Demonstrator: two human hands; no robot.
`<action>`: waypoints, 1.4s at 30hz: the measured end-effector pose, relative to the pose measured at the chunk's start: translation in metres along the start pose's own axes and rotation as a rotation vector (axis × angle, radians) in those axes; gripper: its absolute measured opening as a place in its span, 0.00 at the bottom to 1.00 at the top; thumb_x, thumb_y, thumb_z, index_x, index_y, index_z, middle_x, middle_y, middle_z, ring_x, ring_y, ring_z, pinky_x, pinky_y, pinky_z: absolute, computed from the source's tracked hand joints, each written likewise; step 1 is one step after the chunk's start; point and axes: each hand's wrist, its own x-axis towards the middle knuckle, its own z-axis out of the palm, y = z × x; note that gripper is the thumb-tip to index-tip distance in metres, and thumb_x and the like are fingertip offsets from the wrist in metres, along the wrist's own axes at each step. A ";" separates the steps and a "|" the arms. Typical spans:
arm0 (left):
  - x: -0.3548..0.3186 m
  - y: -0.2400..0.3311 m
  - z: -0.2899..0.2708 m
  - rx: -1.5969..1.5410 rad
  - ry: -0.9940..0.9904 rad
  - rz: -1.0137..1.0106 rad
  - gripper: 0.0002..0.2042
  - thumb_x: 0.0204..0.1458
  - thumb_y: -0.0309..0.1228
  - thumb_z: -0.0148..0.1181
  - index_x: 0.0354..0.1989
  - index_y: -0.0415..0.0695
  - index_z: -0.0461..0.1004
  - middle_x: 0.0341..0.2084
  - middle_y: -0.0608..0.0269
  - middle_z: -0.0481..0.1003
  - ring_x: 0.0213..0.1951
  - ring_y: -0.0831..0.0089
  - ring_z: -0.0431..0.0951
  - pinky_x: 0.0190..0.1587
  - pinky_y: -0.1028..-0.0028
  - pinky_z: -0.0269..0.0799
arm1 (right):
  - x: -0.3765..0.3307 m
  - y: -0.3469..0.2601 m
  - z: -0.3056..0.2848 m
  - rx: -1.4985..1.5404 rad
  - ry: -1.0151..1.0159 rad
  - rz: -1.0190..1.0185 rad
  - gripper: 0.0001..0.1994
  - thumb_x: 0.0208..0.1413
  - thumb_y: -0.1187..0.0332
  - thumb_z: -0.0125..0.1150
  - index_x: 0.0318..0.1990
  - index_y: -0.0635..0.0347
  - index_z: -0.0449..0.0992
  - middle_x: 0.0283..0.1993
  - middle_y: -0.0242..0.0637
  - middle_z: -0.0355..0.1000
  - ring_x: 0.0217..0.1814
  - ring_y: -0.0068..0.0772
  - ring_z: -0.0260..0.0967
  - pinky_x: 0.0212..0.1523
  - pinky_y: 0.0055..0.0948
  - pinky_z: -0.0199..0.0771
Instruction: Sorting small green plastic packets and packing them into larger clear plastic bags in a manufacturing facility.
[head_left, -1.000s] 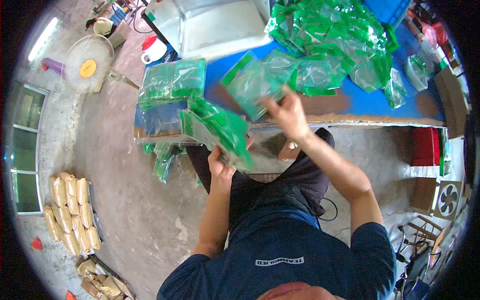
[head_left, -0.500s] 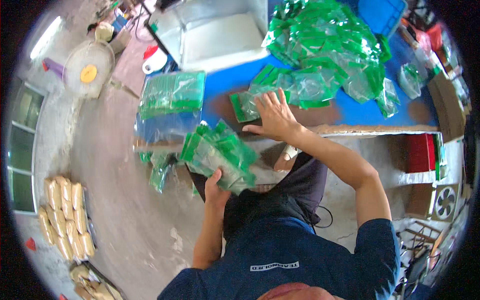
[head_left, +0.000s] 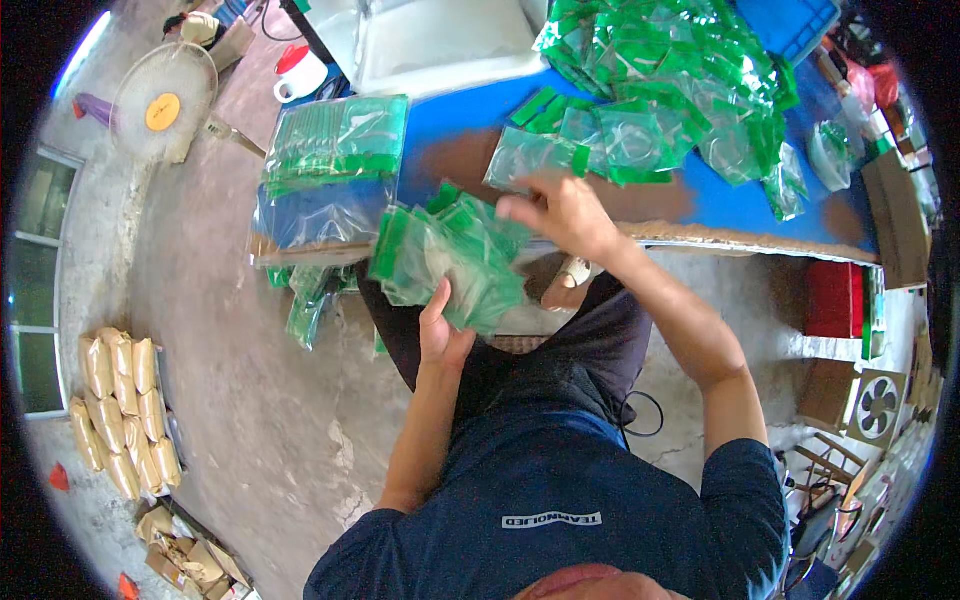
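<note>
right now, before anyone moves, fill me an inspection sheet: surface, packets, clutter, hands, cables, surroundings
surface: blue table, brown patches toward its near edge
packets: green-and-clear; neat stack on the left, loose heap on the right
clutter: white mug with red lid, white container, blue basket
hands: left hand grips a fanned bunch of packets; right hand at the near edge, blurred, hold unclear
cables: thin black loop, likely a cable, on the person's right
surroundings: round fan and brown bags left, red box right
</note>
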 end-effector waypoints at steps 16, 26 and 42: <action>0.003 0.007 0.004 0.389 -0.005 0.028 0.28 0.51 0.24 0.63 0.61 0.38 0.62 0.54 0.56 0.71 0.56 0.59 0.71 0.60 0.56 0.66 | -0.014 0.067 -0.028 -0.574 0.730 -0.264 0.24 0.61 0.54 0.55 0.54 0.67 0.71 0.55 0.55 0.69 0.63 0.57 0.62 0.63 0.47 0.61; 0.009 0.020 -0.020 0.252 -0.163 -0.047 0.29 0.49 0.24 0.66 0.61 0.42 0.63 0.55 0.57 0.70 0.57 0.58 0.70 0.61 0.54 0.66 | -0.040 0.080 0.006 -0.542 0.374 -0.540 0.19 0.52 0.71 0.57 0.52 0.62 0.68 0.57 0.46 0.67 0.63 0.48 0.63 0.68 0.48 0.56; 0.001 0.013 -0.021 0.114 -0.093 -0.027 0.24 0.54 0.30 0.60 0.60 0.41 0.65 0.54 0.57 0.71 0.57 0.57 0.70 0.62 0.55 0.64 | -0.030 0.055 0.010 -0.569 0.492 -0.400 0.21 0.60 0.55 0.54 0.54 0.60 0.73 0.64 0.49 0.62 0.73 0.54 0.48 0.70 0.55 0.47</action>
